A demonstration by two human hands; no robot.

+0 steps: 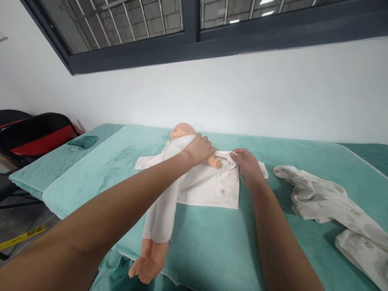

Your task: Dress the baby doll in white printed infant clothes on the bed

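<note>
A baby doll (160, 216) in white clothing lies on its back, head toward the wall and bare feet toward me. My left hand (200, 148) is closed at the doll's upper arm and shoulder, its fingers curled over; what lies under the palm is hidden. A white baby shirt (209, 190) with small prints spreads out beneath the doll, one sleeve showing on each side. With thumb and fingers, my right hand (247, 163) pinches the shirt's upper edge near the right sleeve. The doll's small hand rests on the shirt cloth between my two hands.
Green padded covers (212, 242) lie under everything. Another printed white baby garment (330, 198) lies crumpled at the right. Black and red chairs (45, 135) stand at the far left. Behind is a white wall (242, 97) with a dark-framed window (190, 36).
</note>
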